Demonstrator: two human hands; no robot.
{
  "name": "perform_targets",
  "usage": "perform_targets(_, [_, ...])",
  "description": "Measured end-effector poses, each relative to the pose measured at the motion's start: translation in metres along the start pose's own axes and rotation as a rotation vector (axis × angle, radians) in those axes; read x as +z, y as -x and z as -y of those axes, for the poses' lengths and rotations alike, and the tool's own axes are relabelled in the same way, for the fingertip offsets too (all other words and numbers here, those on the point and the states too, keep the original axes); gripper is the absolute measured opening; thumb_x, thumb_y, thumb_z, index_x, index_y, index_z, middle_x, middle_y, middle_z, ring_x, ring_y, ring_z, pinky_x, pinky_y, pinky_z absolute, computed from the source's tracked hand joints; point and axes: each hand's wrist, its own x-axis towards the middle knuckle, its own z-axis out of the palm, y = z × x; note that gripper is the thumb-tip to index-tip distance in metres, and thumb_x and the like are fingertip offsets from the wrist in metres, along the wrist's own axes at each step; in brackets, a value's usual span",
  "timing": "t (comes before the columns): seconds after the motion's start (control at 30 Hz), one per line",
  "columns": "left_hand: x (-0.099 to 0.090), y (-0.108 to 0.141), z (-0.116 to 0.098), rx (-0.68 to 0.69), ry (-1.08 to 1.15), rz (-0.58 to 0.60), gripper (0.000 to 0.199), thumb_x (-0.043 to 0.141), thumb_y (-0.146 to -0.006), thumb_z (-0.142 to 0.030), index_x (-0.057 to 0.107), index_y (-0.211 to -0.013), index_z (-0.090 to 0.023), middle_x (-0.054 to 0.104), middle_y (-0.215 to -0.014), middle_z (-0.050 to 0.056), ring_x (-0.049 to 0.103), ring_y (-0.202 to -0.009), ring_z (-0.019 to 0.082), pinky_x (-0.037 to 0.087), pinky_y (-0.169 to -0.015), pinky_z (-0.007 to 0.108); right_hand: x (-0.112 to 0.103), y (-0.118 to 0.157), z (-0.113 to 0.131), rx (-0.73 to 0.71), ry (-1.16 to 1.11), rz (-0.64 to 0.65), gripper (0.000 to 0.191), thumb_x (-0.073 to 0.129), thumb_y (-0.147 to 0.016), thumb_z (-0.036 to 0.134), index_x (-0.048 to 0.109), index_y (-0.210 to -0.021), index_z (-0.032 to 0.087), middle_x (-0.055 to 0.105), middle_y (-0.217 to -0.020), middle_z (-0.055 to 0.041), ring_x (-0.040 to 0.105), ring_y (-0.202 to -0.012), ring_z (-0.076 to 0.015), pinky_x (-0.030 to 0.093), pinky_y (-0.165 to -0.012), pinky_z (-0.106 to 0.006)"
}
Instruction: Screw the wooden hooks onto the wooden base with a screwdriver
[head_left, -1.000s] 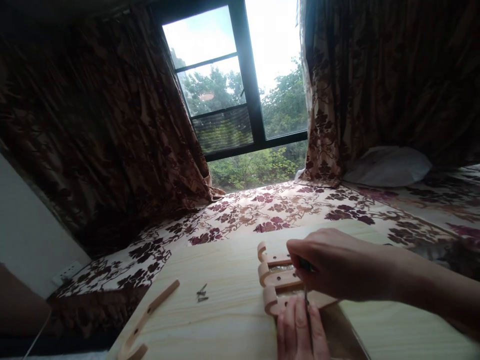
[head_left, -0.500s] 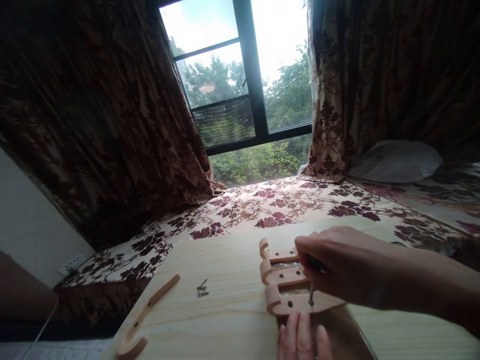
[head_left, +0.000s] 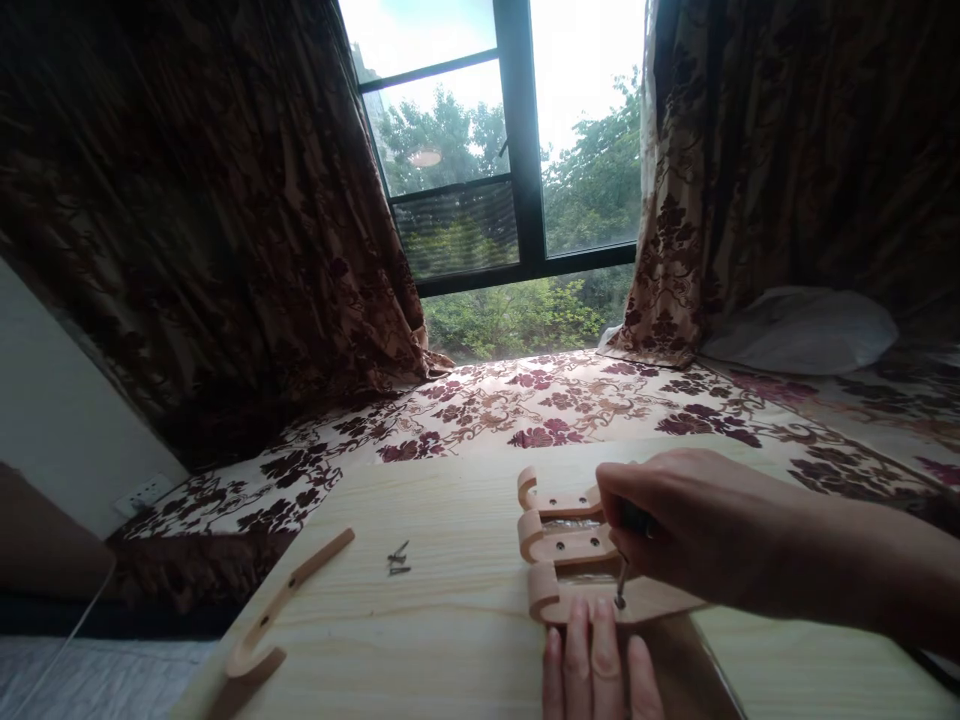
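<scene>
My right hand (head_left: 675,530) is closed around the dark handle of a screwdriver (head_left: 622,574), most of which the hand hides. Its thin shaft points down at a screw (head_left: 619,602) in the nearest wooden hook (head_left: 664,600). My left hand (head_left: 600,665) lies flat with fingers stretched, the fingertips resting on that hook's near edge. Beyond it, the middle hook (head_left: 574,545) and the farthest hook (head_left: 562,505) are lined up in a row, each showing two dark holes or screw heads. Under the row is a brown panel (head_left: 682,660) with a shiny, clear surface.
A loose wooden hook (head_left: 281,600) lies on the left of the pale wooden board (head_left: 420,640). Several screws (head_left: 398,558) sit between it and the row. Behind are a floral cloth (head_left: 480,410), curtains (head_left: 300,250), a window (head_left: 531,200) and a white plastic bag (head_left: 806,330).
My left hand has slid forward, its fingertips now covering the nearest hook's left hole. The screwdriver stays at the same screw. The view has shifted slightly.
</scene>
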Motion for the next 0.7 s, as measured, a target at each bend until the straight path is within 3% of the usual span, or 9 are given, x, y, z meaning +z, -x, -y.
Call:
perform_targets(0.2, [0.004, 0.005, 0.003, -0.010, 0.000, -0.081, 0.011, 0.062, -0.083, -0.011, 0.060, -0.089, -0.019, 0.072, -0.095, 0.003, 0.067, -0.102, 0.023, 0.047, -0.100, 0.041, 0.001, 0.002, -0.001, -0.017, -0.019, 0.033, 0.014, 0.052, -0.081, 0.016, 0.048, -0.069, 0.021, 0.053, -0.057, 0.0030, 0.038, -0.050, -0.0103, 0.019, -0.048, -0.027])
perform_targets(0.37, [-0.001, -0.004, 0.006, 0.096, -0.030, 0.034, 0.017, 0.059, -0.081, -0.003, 0.062, -0.091, -0.017, 0.073, -0.092, 0.005, 0.069, -0.093, 0.022, 0.051, -0.094, 0.037, 0.005, 0.003, -0.005, -0.027, -0.022, 0.016, 0.013, 0.050, -0.082, 0.018, 0.049, -0.070, 0.022, 0.053, -0.057, 0.0032, 0.039, -0.050, -0.0105, 0.020, -0.048, -0.026])
perform_targets(0.53, [0.003, -0.012, 0.004, -0.035, 0.054, -0.103, 0.035, 0.036, -0.085, 0.006, 0.063, -0.086, -0.017, 0.073, -0.087, 0.002, 0.069, -0.093, 0.018, 0.047, -0.099, 0.033, 0.009, 0.003, -0.007, -0.037, 0.007, -0.031, 0.012, 0.050, -0.081, 0.017, 0.048, -0.070, 0.021, 0.049, -0.054, 0.0049, 0.034, -0.048, -0.0095, 0.020, -0.048, -0.026])
perform_targets(0.7, [-0.004, -0.003, 0.004, 0.084, 0.013, -0.013, 0.013, 0.062, -0.085, -0.016, 0.063, -0.098, -0.020, 0.071, -0.104, 0.004, 0.066, -0.105, 0.025, 0.053, -0.094, 0.040, 0.006, 0.002, -0.003, -0.052, 0.015, -0.044, 0.012, 0.051, -0.080, 0.016, 0.048, -0.069, 0.020, 0.050, -0.055, 0.0039, 0.034, -0.049, -0.0095, 0.019, -0.048, -0.026])
